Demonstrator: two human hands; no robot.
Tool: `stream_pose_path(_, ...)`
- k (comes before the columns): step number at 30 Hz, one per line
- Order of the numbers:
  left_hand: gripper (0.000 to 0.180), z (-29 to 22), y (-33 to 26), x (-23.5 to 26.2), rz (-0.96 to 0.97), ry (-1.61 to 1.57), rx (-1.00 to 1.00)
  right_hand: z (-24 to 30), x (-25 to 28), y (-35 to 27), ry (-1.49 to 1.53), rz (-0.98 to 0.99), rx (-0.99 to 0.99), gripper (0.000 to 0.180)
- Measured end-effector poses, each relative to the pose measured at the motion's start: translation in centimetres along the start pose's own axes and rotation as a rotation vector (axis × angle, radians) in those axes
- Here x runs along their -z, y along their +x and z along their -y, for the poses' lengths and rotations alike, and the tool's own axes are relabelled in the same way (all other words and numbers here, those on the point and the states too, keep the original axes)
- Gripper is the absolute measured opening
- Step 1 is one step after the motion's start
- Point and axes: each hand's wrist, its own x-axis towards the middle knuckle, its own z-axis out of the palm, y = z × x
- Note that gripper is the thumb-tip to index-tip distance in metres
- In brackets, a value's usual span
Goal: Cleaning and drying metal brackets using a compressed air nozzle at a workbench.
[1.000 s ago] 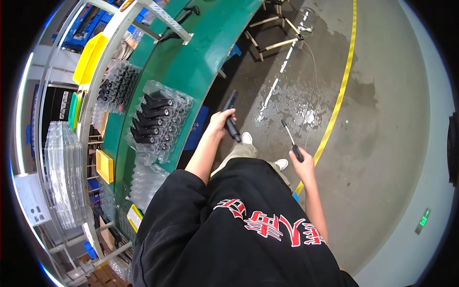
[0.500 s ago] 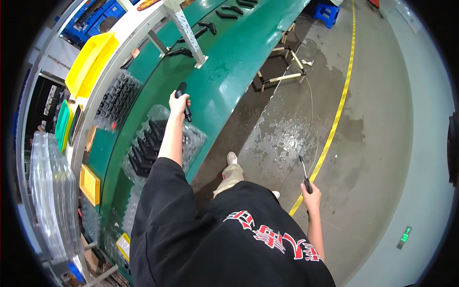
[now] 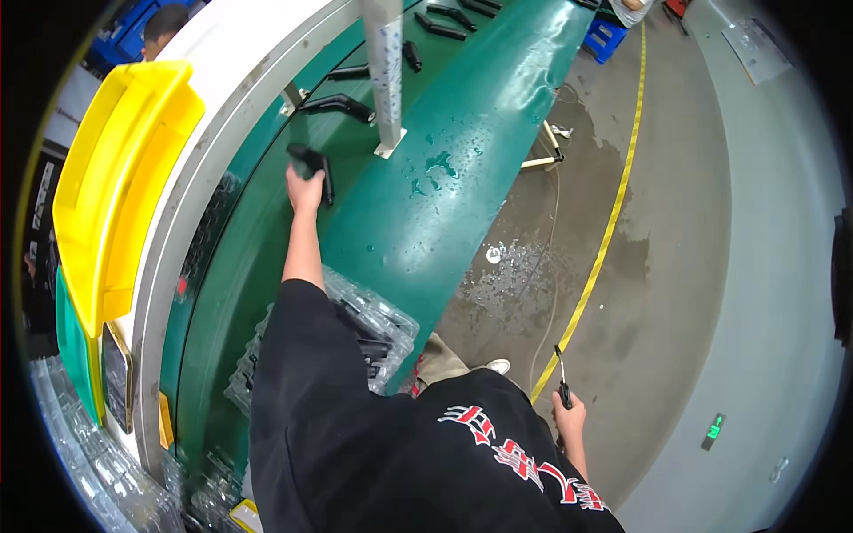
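Left hand (image 3: 305, 188) grips a black handle part (image 3: 313, 165) over the green conveyor belt (image 3: 435, 195) — right hand (image 3: 569, 414) clasps a thin black tool (image 3: 562, 377).

Bright, even overhead light w/ soft, weak shadows. Glare showed on the wet green conveyor belt (image 3: 444, 178) and on the puddled concrete floor (image 3: 675, 266), esp. near the yellow floor line (image 3: 613, 222). Strong fisheye bend: straight edges curved, black vignette round the rim. Centre fairly sharp; clear plastic trays (image 3: 373, 329) and stuff at the edges were smeared, soft.
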Motion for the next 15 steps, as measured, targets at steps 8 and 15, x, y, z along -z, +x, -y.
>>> stream_pose_path(8, 0.039, -0.9, -7.7, 12.7, 0.147, -0.525, -0.128, 7.5, -2.6, 2.3, -0.186, 0.105, 0.147, 0.033)
stream_pose_path(15, 0.030, 3.9, -22.5, 25.0, -0.233, -0.074, 0.090, 11.2, -4.0, 3.5, -0.305, 0.258, 0.296, 0.033)
